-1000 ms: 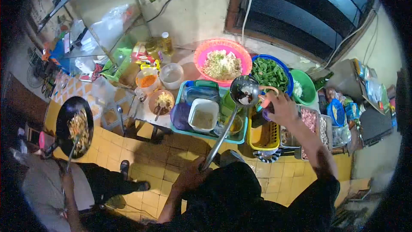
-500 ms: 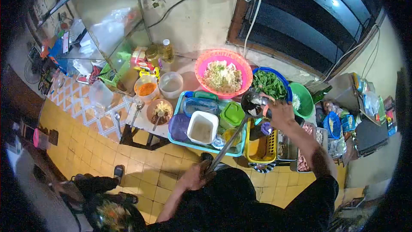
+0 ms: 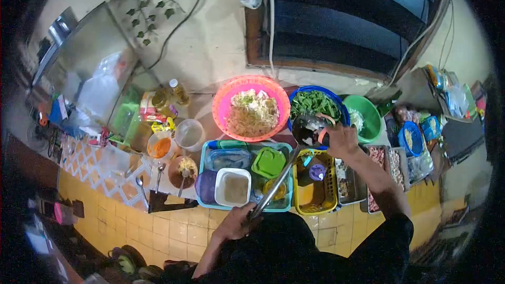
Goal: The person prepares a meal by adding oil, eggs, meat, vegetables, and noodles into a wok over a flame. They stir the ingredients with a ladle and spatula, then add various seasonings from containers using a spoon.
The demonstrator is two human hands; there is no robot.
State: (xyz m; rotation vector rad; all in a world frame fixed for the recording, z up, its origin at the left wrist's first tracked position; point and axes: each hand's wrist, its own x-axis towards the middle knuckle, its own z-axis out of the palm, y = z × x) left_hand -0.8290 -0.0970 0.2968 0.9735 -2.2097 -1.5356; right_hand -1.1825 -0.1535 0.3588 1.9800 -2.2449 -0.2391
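My left hand (image 3: 238, 223) is closed around the metal handle of a long ladle (image 3: 276, 186). The handle slants up and right to a dark round bowl with pale bits in it, over the front of the blue basin of leafy greens (image 3: 317, 102). At the bowl, my right hand (image 3: 343, 141) is closed on orange-and-black handles, by their look scissors (image 3: 327, 119); the blades cannot be made out. Left of the greens is a pink basin (image 3: 223, 108) of shredded pale food. A yellow basket (image 3: 315, 209) is below the ladle's bowl.
A light-blue tray (image 3: 204, 152) holds a white square tub (image 3: 233, 186) and a green-lidded container (image 3: 269, 162). A green basin (image 3: 371, 121) and metal trays of cut meat (image 3: 376, 179) are on the right. Left are a bowl with a spoon (image 3: 185, 171) and a tub of orange paste (image 3: 159, 147).
My view has swung, so the table sits further left in the picture and the person at lower left is mostly out of view. Both hands keep their grips, the ladle's bowl still by the greens.
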